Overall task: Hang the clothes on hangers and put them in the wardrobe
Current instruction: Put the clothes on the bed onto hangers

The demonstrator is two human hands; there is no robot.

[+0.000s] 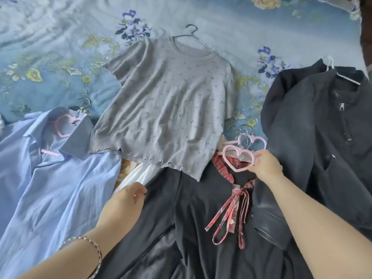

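Note:
A black dress [197, 218] with a red plaid collar and bow [231, 216] lies on the bed in front of me. My right hand [265, 164] grips a pink heart-shaped hanger [236, 158] at the dress's neck; a second pink heart hanger [251, 140] lies just behind it. My left hand [128, 198] rests on the dress's left shoulder, its fingertips hidden in the cloth. A grey knit top [167, 107] lies on a thin metal hanger [193, 35]. A blue shirt [46, 178] holds a pink hanger [62, 125] in its collar.
A dark jacket [322, 137] on a white hanger [332, 67] lies at the right. White cloth [136, 174] shows under the grey top. Everything lies on a blue floral bedsheet [60, 47], which is bare toward the back.

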